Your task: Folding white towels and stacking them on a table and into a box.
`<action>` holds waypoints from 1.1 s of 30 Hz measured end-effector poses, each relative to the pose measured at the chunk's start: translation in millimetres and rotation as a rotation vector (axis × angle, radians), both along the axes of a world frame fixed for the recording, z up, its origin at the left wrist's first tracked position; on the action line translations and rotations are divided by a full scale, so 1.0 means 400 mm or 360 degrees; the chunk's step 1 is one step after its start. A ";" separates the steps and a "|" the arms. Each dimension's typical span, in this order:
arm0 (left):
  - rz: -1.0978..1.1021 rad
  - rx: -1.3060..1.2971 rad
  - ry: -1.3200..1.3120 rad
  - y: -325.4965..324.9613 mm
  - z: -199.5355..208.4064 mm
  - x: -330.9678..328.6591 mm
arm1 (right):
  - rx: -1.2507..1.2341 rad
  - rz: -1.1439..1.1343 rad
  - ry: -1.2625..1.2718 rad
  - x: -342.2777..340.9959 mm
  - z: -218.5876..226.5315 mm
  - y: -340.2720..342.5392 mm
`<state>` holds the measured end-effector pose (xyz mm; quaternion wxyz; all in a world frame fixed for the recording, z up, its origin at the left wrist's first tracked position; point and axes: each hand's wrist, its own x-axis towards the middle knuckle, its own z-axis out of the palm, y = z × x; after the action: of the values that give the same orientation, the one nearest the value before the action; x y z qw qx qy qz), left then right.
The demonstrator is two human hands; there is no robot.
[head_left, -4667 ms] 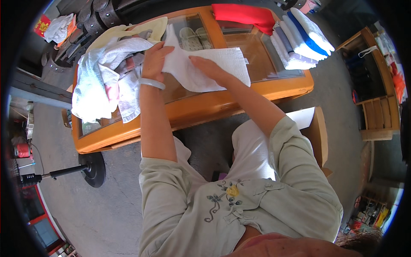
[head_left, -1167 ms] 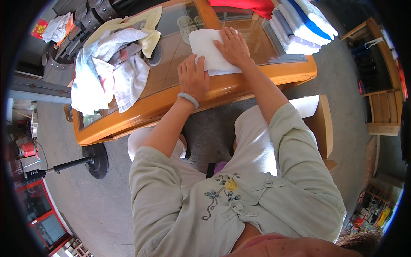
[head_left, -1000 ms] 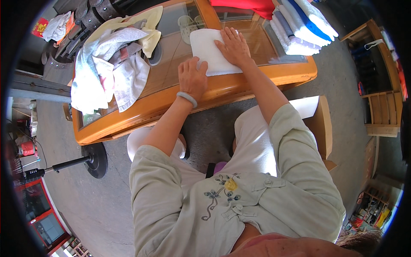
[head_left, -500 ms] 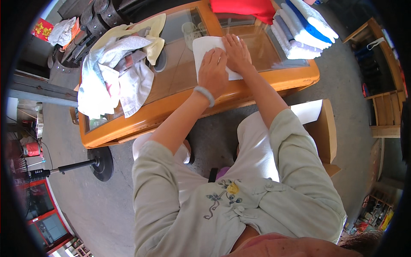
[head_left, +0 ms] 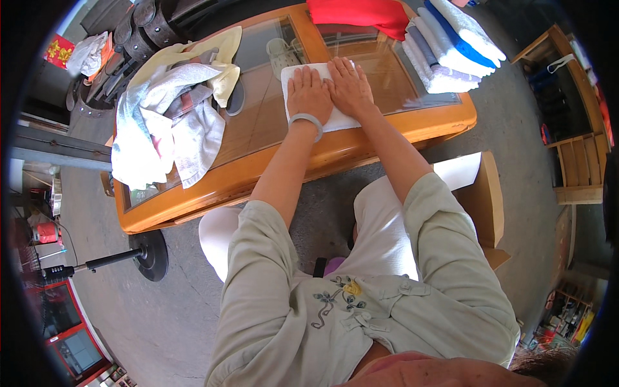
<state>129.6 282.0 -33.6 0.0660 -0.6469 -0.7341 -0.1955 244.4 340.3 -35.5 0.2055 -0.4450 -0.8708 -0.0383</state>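
A white folded cloth, which looks like a towel [head_left: 334,122], lies on the glass top of a wooden table [head_left: 412,120] in front of me. My left hand [head_left: 309,98] rests flat on its left part, fingers stretched out and pointing away from me. Beside it, my right hand [head_left: 350,89] lies flat over the right part, the thumb side against the left hand. Both palms hide much of the cloth. Neither hand grips anything.
Left on the table, a loose heap of towels [head_left: 196,138] hangs over the near edge. At the right stands a stack of folded towels [head_left: 429,74], with red cloth [head_left: 364,18] beyond. A cardboard box [head_left: 491,203] sits below; a round-based stand [head_left: 149,257] is at left.
My left hand has flattened out, its fingers straightening and moving left over the cloth. My right hand stays flat, slightly nearer. The whole view has shifted a little.
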 end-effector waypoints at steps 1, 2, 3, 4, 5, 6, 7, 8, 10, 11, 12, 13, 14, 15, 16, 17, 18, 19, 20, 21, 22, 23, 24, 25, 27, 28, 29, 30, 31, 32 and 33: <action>-0.0001 -0.0002 -0.0001 0.000 -0.001 -0.002 | -0.0011 -0.0012 -0.0002 0.001 -0.001 -0.001; 0.0004 -0.0030 -0.0018 0.001 -0.001 -0.003 | -0.0013 -0.0012 -0.0004 0.001 -0.002 0.000; 0.0008 -0.0058 -0.0034 0.001 -0.002 -0.004 | -0.0007 -0.0012 -0.0005 0.002 -0.002 0.000; 0.0009 -0.0058 -0.0036 0.002 -0.003 -0.005 | 0.0001 -0.0009 -0.0006 0.001 -0.001 0.001; 0.0013 -0.0055 -0.0032 0.003 -0.005 -0.006 | 0.0002 -0.0008 -0.0008 0.001 0.000 0.000; 0.0017 -0.0051 -0.0028 0.004 -0.006 -0.007 | -0.0007 -0.0006 0.0000 0.001 0.001 -0.001; 0.0016 -0.0051 -0.0031 0.004 -0.004 -0.005 | -0.0016 -0.0006 0.0006 0.002 0.001 -0.001; 0.0034 -0.0073 -0.0022 0.004 -0.002 -0.003 | -0.0015 -0.0007 0.0004 0.003 0.002 -0.001; 0.0051 -0.0095 -0.0015 0.003 0.002 -0.003 | -0.0075 -0.0045 -0.0095 0.003 0.003 -0.001; 0.0058 -0.0103 -0.0027 0.003 0.003 -0.004 | -0.0074 -0.0045 -0.0097 0.003 0.003 0.000; 0.0065 -0.0110 -0.0039 0.003 0.004 -0.005 | -0.0071 -0.0041 -0.0092 0.002 0.003 0.000; 0.0065 -0.0110 -0.0044 0.003 0.004 -0.006 | -0.0068 -0.0037 -0.0088 0.002 0.002 0.000; 0.0064 -0.0099 -0.0041 0.004 0.003 -0.007 | -0.0067 -0.0036 -0.0093 0.002 0.001 0.000; 0.0063 -0.0087 -0.0038 0.005 0.002 -0.008 | -0.0061 -0.0038 -0.0085 0.001 0.000 0.000; 0.0064 -0.0087 -0.0043 0.006 0.002 -0.010 | -0.0054 -0.0041 -0.0077 -0.001 0.000 0.001; 0.0068 -0.0090 -0.0035 0.007 0.002 -0.013 | -0.0053 -0.0039 -0.0082 -0.002 0.000 0.002; 0.0072 -0.0093 -0.0027 0.008 0.002 -0.016 | -0.0062 -0.0038 -0.0073 -0.003 0.000 0.002; 0.0068 -0.0093 -0.0034 0.007 0.006 -0.015 | -0.0073 -0.0043 -0.0067 -0.001 -0.001 0.002; 0.0094 -0.0104 0.0015 0.006 0.010 -0.016 | -0.0073 -0.0047 -0.0074 0.001 -0.001 0.003; 0.0119 -0.0114 0.0065 0.005 0.014 -0.018 | -0.0078 -0.0050 -0.0081 0.003 -0.002 0.004; 0.0124 -0.0115 0.0062 0.005 0.013 -0.029 | -0.0083 -0.0044 -0.0086 0.001 -0.003 0.003; 0.0114 -0.0107 0.0003 0.008 0.014 -0.043 | -0.0084 -0.0041 -0.0088 0.000 -0.004 0.003; 0.0105 -0.0098 -0.0056 0.008 0.014 -0.050 | -0.0042 -0.0032 -0.0068 -0.002 -0.004 0.003; 0.0107 -0.0099 -0.0054 0.007 0.014 -0.053 | -0.0001 -0.0025 -0.0046 -0.003 -0.004 0.004; 0.0083 -0.0089 -0.0066 0.003 0.016 -0.056 | -0.0027 -0.0024 -0.0020 -0.002 -0.003 0.003; 0.0083 -0.0091 -0.0072 0.000 0.013 -0.055 | -0.0054 -0.0027 -0.0008 -0.002 -0.003 0.002; 0.0096 -0.0057 -0.0031 -0.005 0.009 -0.053 | -0.0056 -0.0027 -0.0014 -0.004 -0.004 0.002; 0.0109 -0.0024 0.0009 -0.011 0.004 -0.052 | -0.0050 -0.0016 -0.0008 -0.007 -0.005 0.001; 0.0103 -0.0029 0.0008 -0.022 0.003 -0.047 | -0.0045 -0.0012 0.0002 -0.002 -0.008 0.001; 0.0030 -0.0042 0.0059 -0.035 0.001 -0.045 | -0.0051 -0.0017 -0.0001 0.002 -0.010 0.003; -0.0042 -0.0055 0.0108 -0.042 0.000 -0.044 | 0.0003 -0.0002 0.0000 0.005 -0.012 0.007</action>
<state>112.2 265.2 -33.6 0.0771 -0.6639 -0.7261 -0.1617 246.5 343.1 -40.4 0.2059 -0.4453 -0.8705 -0.0393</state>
